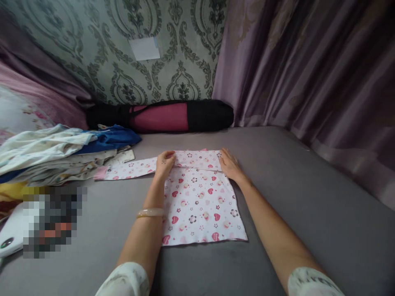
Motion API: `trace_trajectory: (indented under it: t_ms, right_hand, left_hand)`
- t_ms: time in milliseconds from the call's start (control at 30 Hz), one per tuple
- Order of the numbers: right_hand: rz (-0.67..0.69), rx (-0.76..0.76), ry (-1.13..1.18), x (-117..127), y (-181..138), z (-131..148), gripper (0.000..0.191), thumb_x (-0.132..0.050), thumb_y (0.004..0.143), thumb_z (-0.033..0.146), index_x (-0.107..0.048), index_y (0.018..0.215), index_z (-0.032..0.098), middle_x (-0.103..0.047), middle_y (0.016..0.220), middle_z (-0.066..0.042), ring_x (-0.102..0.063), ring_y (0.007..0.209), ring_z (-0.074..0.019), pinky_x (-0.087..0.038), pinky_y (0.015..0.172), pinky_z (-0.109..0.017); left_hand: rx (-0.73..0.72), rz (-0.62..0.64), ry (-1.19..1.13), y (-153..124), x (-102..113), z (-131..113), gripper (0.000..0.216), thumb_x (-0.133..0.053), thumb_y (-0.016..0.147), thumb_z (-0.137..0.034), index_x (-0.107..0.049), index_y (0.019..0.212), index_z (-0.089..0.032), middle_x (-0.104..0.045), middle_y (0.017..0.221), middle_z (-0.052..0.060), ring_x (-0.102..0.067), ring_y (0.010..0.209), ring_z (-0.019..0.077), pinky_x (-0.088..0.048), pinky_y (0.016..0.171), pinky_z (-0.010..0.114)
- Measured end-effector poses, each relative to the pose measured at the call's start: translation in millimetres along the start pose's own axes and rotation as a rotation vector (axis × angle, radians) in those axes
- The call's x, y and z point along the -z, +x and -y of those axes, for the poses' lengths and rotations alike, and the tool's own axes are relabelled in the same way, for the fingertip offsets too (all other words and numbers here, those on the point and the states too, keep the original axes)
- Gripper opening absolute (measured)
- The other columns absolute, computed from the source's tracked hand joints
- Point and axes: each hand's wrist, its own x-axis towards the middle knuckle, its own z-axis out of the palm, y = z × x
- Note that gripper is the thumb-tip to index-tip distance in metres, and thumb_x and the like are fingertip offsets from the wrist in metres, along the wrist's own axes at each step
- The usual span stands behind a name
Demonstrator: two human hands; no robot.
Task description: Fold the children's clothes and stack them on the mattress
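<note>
A white long-sleeved child's shirt point(197, 205) with red hearts, flowers and small figures lies flat in front of me. One sleeve point(132, 169) with a pink cuff stretches out to the left. A band of the same cloth, apparently the other sleeve, lies folded across the shirt's top. My left hand point(166, 162) is at the upper left corner, its fingers curled and closed on the cloth. At the upper right corner, my right hand point(231, 165) rests with fingers stretched out along the fold. A pale bangle point(150, 213) circles my left forearm.
The shirt lies on a grey bed sheet point(308, 213). Piled clothes point(61, 148) are at the left, above a white item point(18, 226) beside a pixelated patch. A long black and dark pink roll point(160, 117) lies along the patterned wall. Purple curtains point(277, 61) hang at the right.
</note>
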Motion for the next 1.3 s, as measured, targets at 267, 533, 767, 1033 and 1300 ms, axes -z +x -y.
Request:
trace_trajectory:
  t_ms: [267, 533, 767, 1033, 1300]
  right_hand:
    - [0.139, 0.045, -0.243, -8.6, -10.9, 2.1, 0.063, -0.022, 0.098, 0.040, -0.026, 0.151, 0.009, -0.019, 0.159, -0.016, -0.013, 0.147, -0.0268, -0.011, 0.118, -0.050]
    - [0.165, 0.055, -0.296, -12.3, -8.0, -3.7, 0.065, -0.022, 0.097, 0.042, -0.027, 0.151, 0.006, -0.020, 0.159, -0.018, -0.016, 0.147, -0.0277, -0.014, 0.118, -0.049]
    - [0.224, 0.015, -0.347, -8.2, -3.9, -2.4, 0.065, -0.023, 0.097, 0.041, -0.029, 0.150, 0.003, -0.018, 0.159, -0.018, -0.015, 0.147, -0.0271, -0.016, 0.118, -0.045]
    - [0.196, 0.189, -0.407, -15.4, 7.7, 69.4, 0.059, -0.021, 0.099, 0.036, -0.030, 0.152, 0.012, -0.021, 0.159, -0.013, -0.014, 0.147, -0.0272, -0.007, 0.118, -0.051]
    - [0.262, 0.248, -0.356, -50.8, 8.9, 91.6, 0.057, -0.023, 0.097, 0.030, -0.028, 0.153, 0.021, -0.019, 0.161, -0.006, -0.013, 0.147, -0.0268, -0.010, 0.115, -0.059]
  left_hand:
    - [-0.038, 0.045, 0.306, 0.8, 1.4, 4.6, 0.041, -0.055, 0.068, -0.013, -0.070, 0.106, -0.012, -0.072, 0.092, 0.011, -0.066, 0.087, 0.0235, -0.050, 0.081, 0.033]
    - [-0.189, 0.089, 0.627, 1.6, 0.4, 7.4, 0.036, -0.049, 0.077, -0.010, -0.068, 0.108, -0.015, -0.069, 0.101, 0.013, -0.063, 0.099, 0.0248, -0.046, 0.090, 0.035]
    - [-0.246, 0.047, 0.926, -14.8, -2.8, -5.4, 0.031, -0.041, 0.086, -0.011, -0.068, 0.100, -0.009, -0.056, 0.120, 0.025, -0.053, 0.112, 0.0338, -0.044, 0.091, 0.045]
    - [-0.448, 0.143, 0.993, -35.1, -33.3, -28.1, 0.044, -0.034, 0.097, -0.025, -0.049, 0.136, -0.011, -0.044, 0.148, 0.014, -0.032, 0.140, 0.0307, -0.028, 0.113, 0.045]
    - [-0.315, 0.224, 1.042, -36.8, -42.6, -5.2, 0.058, -0.024, 0.100, -0.038, -0.036, 0.147, -0.006, -0.035, 0.153, 0.017, -0.024, 0.145, 0.0321, -0.020, 0.117, 0.047]
